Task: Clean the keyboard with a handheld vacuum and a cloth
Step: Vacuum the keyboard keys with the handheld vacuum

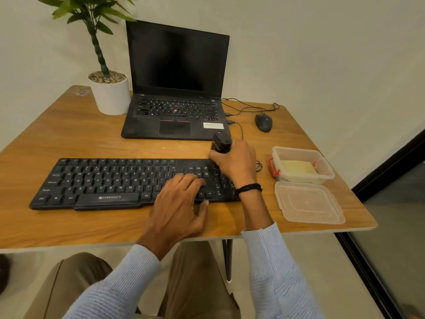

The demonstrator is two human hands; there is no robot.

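While your left hand (179,203), fingers (192,180) flat, steadies the keyboard (103,180) | right hand (234,164) grips the vacuum (222,143) over the numpad.

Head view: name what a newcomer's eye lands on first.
The right hand grips a black handheld vacuum over the right end of the keyboard, while the left hand rests on its keys. Behind stands a dark-screened laptop; at right, an open plastic box holds a yellow cloth.

Black keyboard (103,183) lies flat, black vacuum (221,143) upright at right end.
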